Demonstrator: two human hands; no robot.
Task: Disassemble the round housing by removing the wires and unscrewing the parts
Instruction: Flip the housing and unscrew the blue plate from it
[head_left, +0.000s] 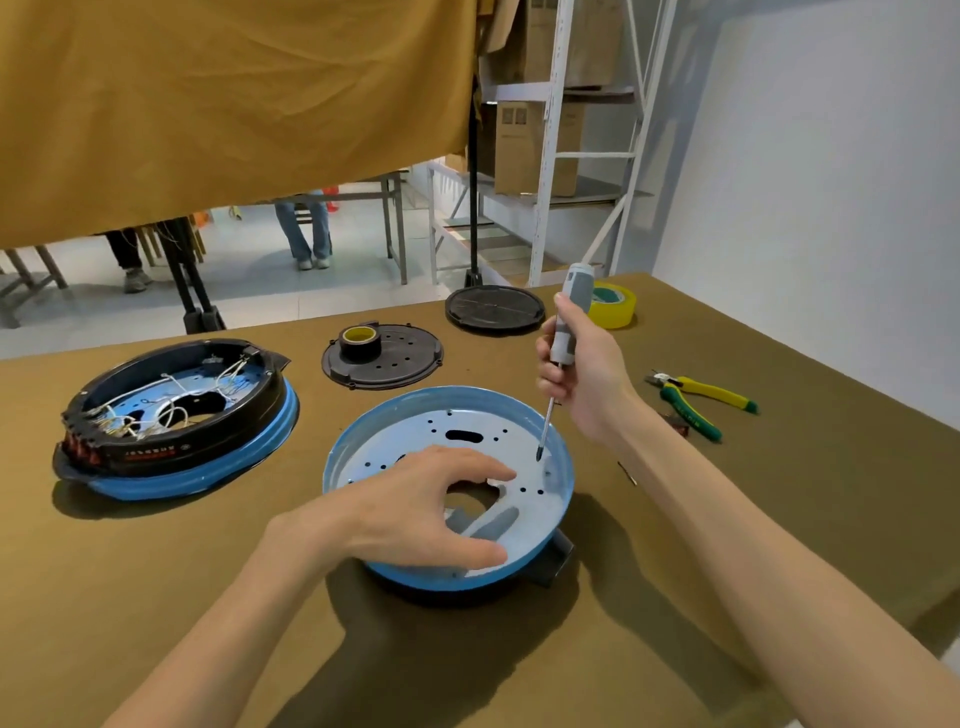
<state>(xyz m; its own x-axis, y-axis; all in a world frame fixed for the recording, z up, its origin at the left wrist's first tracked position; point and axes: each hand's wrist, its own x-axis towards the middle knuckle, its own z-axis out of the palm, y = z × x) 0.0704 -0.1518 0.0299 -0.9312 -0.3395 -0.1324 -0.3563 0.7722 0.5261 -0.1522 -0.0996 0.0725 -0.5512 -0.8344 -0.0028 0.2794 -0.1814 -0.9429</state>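
left hand fingers spread over blue housing rim; right hand grips screwdriver, tip seemingly touching inside.

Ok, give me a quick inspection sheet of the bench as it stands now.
Surface: olive-brown cloth-covered table.
Job's things: blue round metal pan near centre; black-and-blue round housing at left; grey-handled screwdriver.
Clutter: yellow-green pliers, yellow tape roll, black tape roll on a perforated black disc, a second black round cover.
Grips: left hand rests on the pan, fingers spread; right hand holds the screwdriver, tip over the pan.
Cables: white wires inside the housing.
Surroundings: mustard curtain, metal shelving with cardboard boxes, people's legs beyond.
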